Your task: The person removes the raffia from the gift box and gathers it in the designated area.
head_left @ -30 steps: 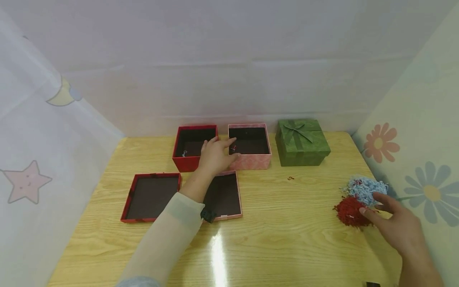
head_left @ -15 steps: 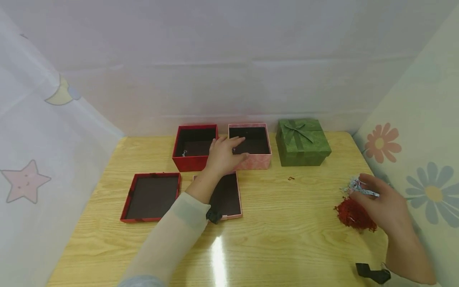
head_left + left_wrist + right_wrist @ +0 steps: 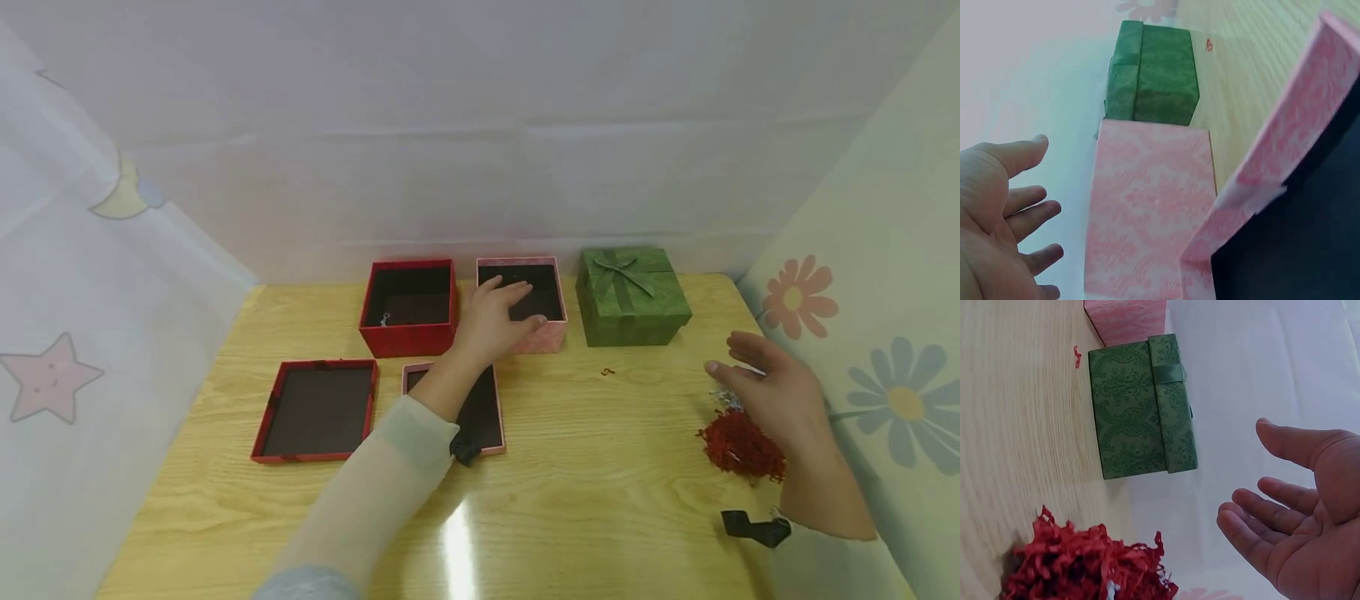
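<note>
My left hand [image 3: 491,323], fingers spread, hovers over the front left part of the open pink box [image 3: 542,337] and holds nothing. In the left wrist view its fingers [image 3: 1035,220] stand apart from the pink box [image 3: 1147,206]. At the right, my right hand [image 3: 780,396] is raised with nothing in it, above the pale blue shredded paper [image 3: 726,400] and the red shredded paper [image 3: 738,446]. The right wrist view shows the red shreds [image 3: 1091,565] below the loosely bent fingers of this hand [image 3: 1307,519].
A closed green box [image 3: 633,298] with a bow stands right of the pink box. Left of it is an open red box [image 3: 408,340] with a small pale shred inside. Red lid [image 3: 318,412] and pink lid [image 3: 491,408] lie in front. A red scrap [image 3: 607,372] lies on the table.
My left hand has moved right, from between the boxes to over the pink one. My right hand has risen and moved away from me and slightly left, past the shreds.
</note>
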The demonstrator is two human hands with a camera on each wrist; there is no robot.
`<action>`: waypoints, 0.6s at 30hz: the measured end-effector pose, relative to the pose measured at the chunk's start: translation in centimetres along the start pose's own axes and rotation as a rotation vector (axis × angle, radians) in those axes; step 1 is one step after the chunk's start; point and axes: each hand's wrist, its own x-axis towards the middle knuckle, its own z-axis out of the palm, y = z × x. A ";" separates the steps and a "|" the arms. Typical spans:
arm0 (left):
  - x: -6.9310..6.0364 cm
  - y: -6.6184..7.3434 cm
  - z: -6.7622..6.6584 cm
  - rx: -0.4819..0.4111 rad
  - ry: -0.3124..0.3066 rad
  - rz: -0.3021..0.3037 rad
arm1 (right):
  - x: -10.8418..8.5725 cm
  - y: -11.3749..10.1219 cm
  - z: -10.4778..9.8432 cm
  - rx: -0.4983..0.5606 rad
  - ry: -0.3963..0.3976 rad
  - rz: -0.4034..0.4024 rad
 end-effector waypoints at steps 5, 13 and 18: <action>0.5 1.2 1.0 0.003 -0.005 0.025 | 1.1 -0.5 0.6 0.040 0.002 -0.010; 1.8 3.5 2.7 -0.025 -0.060 0.006 | 3.5 -1.1 1.7 0.065 0.019 -0.041; 2.6 4.3 3.3 -0.001 -0.083 -0.013 | 5.0 -1.4 2.4 0.089 -0.001 -0.046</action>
